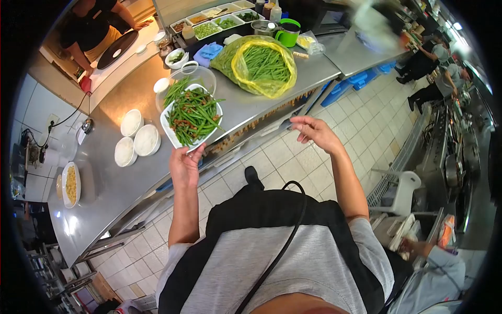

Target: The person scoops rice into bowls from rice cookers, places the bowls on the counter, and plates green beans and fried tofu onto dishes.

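Observation:
My left hand (185,166) grips the near edge of a white dish (166,124) and holds it tilted over the steel counter's edge. Cooked green beans with brown minced bits (193,116) fill the dish. To the right, my right hand (316,133) is raised over the floor with its fingers curled. A small grey spoon-shaped utensil (285,125) shows at its fingertips; most of it is hidden. Behind the dish, a clear round container (208,78) holds more green beans (177,90). A yellow plastic bag (235,78) full of long green beans (265,64) lies beyond, on the counter.
Three white bowls of rice (147,139) stand left on the counter (104,180), with an oval dish of yellow food (71,183) farther left. Ingredient trays (207,30) and a green mug (287,33) line the back. Other people (99,31) work behind the counter and at right.

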The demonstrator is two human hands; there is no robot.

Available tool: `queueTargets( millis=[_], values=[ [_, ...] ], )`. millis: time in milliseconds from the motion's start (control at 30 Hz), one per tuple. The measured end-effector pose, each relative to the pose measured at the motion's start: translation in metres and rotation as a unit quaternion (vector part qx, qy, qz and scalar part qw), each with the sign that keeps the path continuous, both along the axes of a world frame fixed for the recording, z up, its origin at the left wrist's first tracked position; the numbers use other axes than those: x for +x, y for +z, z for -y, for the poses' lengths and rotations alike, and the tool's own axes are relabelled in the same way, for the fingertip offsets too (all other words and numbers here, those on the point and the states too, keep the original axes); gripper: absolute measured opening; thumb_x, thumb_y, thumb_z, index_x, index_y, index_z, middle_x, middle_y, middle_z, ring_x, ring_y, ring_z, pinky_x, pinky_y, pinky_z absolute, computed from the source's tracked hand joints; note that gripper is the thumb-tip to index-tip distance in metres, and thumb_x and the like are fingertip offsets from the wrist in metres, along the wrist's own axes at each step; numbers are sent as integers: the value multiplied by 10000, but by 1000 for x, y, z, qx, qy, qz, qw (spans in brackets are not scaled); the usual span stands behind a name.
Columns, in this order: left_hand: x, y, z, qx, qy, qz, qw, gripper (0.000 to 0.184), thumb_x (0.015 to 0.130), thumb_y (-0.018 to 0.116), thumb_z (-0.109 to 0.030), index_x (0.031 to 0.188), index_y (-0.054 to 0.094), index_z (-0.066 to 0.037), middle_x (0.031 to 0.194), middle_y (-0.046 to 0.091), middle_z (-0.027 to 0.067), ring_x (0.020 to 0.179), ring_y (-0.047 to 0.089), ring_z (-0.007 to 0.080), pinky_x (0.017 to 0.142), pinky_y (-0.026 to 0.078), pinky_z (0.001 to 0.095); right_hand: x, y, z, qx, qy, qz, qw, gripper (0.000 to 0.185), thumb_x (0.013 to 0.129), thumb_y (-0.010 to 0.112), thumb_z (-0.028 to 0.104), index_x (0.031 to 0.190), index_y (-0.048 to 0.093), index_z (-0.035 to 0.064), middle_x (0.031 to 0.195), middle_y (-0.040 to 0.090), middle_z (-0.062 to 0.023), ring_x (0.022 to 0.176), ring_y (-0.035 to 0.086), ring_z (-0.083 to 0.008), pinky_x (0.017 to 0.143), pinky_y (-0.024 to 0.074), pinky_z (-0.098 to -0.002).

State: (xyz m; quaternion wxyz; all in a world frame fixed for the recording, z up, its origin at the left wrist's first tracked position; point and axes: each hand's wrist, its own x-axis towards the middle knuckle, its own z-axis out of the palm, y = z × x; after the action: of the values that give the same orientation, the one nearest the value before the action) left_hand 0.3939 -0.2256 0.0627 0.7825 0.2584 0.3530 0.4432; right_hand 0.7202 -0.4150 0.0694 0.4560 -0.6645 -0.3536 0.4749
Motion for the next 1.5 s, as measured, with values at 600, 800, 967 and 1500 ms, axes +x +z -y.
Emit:
queueTargets(
  millis=[600, 800, 967, 1500],
  values=[
    [12, 67, 57, 75, 16, 60, 995, 395, 784, 447, 15, 1168, 401, 90, 1094, 564, 203, 905, 624, 326, 789, 571, 378, 93, 74, -149, 18, 11, 626, 780, 233, 824, 536, 208, 994, 673, 124, 984, 647, -145, 910, 618, -324, 798, 488, -411],
    [35, 85, 85, 90, 116, 79, 986, 360, 797, 441, 17, 1143, 393, 102, 1090, 552, 223, 908, 622, 336, 793, 570, 379, 91, 73, -223, -43, 197, 718, 666, 225, 778, 541, 172, 920, 679, 65, 944, 655, -185, 893, 635, -336, 740, 508, -459],
    [42, 87, 97, 81, 154, 81, 981, 328, 803, 448, -4, 1106, 399, 113, 1084, 555, 241, 890, 625, 360, 790, 567, 377, 77, 125, -214, 15, 252, 770, 586, 186, 794, 514, 118, 844, 667, 26, 921, 655, -190, 857, 645, -336, 699, 520, -441],
    [51, 106, 63, 67, -9, 7, 998, 274, 816, 464, -52, 1004, 476, 147, 985, 592, 260, 810, 646, 339, 742, 576, 366, 45, 238, -118, 445, 382, 607, 536, 471, 702, 597, -34, 1105, 638, 207, 954, 587, -50, 850, 574, -230, 706, 466, -351]
  ],
)
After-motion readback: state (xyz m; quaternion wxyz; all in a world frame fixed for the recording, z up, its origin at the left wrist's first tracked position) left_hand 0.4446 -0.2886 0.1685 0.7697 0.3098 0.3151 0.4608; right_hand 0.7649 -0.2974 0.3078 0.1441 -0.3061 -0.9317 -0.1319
